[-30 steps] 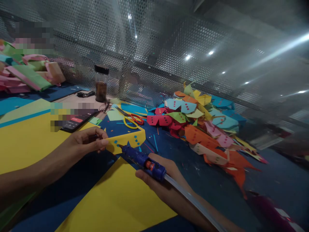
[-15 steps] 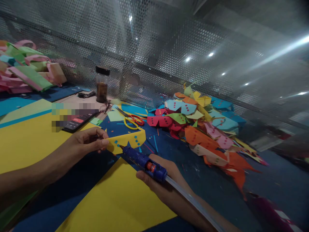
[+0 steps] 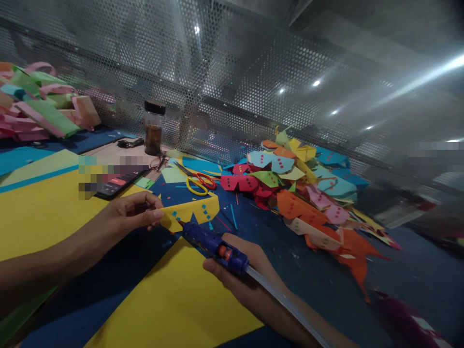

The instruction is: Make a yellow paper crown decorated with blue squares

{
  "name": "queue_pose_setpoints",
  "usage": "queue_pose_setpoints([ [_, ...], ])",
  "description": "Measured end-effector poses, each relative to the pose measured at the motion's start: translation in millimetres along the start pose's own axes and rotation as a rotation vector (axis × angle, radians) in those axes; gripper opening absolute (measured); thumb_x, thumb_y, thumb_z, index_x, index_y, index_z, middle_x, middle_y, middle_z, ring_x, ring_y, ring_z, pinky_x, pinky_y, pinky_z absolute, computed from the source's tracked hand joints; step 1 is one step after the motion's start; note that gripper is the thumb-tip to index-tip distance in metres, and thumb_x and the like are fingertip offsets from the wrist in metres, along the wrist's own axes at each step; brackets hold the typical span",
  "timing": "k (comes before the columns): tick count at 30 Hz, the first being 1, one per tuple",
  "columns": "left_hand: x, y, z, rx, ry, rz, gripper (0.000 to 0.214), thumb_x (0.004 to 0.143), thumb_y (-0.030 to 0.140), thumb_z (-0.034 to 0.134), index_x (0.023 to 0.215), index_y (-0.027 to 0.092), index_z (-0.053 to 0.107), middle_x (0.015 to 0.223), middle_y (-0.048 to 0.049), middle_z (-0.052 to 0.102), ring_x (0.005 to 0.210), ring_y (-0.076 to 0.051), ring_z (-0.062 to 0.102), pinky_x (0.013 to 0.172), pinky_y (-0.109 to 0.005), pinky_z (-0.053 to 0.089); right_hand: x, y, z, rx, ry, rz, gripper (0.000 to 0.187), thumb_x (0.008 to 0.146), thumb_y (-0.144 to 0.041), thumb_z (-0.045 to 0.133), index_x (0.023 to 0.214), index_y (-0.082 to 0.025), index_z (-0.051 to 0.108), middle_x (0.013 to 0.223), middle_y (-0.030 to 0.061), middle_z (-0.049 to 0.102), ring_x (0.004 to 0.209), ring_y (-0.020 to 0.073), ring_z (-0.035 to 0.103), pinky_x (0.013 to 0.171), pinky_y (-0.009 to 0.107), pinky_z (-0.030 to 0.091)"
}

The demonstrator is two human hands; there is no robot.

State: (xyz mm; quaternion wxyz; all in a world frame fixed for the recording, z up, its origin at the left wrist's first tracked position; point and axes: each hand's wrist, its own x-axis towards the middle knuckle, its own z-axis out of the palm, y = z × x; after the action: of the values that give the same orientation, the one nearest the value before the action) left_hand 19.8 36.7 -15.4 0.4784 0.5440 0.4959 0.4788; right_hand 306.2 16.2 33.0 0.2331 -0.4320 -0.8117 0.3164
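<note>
My left hand pinches the left end of a yellow paper cutout with small blue squares on it, held just above the table. My right hand grips a blue glue gun with a clear glue stick trailing out of its back. The gun's nozzle touches the lower edge of the yellow cutout, close to my left fingertips.
A heap of finished coloured paper pieces lies at the right. Yellow-and-red scissors, a phone and a dark jar sit behind the cutout. Large yellow sheets cover the near table. Perforated metal panel behind.
The glue gun's tip has slid slightly left along the cutout's lower edge. Both hands otherwise stay in place.
</note>
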Motion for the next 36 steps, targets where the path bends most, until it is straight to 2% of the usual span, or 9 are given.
queue_pose_setpoints([
  [15,-1.3,10.0,3.2,0.047,0.044,0.008,0.032,0.081,0.055,0.081,0.083,0.025,0.071,0.078,0.002,0.069,0.074,-0.019,0.059,0.068,-0.029,0.045,-0.2,4.3,1.3,-0.035,0.032,-0.049,0.033,0.095,-0.041,0.063,0.072,-0.024,0.048,0.065,-0.0038,0.047,0.059,0.0125,0.044,0.051,0.024,0.034],
  [21,-3.8,12.8,3.5,0.022,0.04,-0.016,0.027,0.086,0.051,0.079,0.085,0.025,0.07,0.078,0.0048,0.067,0.076,-0.017,0.057,0.071,-0.028,0.043,-1.0,5.9,2.5,-0.058,0.032,-0.041,0.035,0.095,-0.043,0.063,0.071,-0.024,0.047,0.065,-0.0038,0.047,0.061,0.0129,0.045,0.052,0.025,0.033],
  [36,0.0,10.0,3.0,0.062,0.037,0.011,0.033,0.08,0.058,0.082,0.08,0.026,0.071,0.074,0.0021,0.066,0.072,-0.019,0.058,0.066,-0.028,0.045,0.0,9.7,4.2,-0.113,0.049,-0.082,0.036,0.096,-0.043,0.063,0.071,-0.023,0.048,0.065,-0.0042,0.05,0.058,0.0115,0.044,0.052,0.024,0.034],
])
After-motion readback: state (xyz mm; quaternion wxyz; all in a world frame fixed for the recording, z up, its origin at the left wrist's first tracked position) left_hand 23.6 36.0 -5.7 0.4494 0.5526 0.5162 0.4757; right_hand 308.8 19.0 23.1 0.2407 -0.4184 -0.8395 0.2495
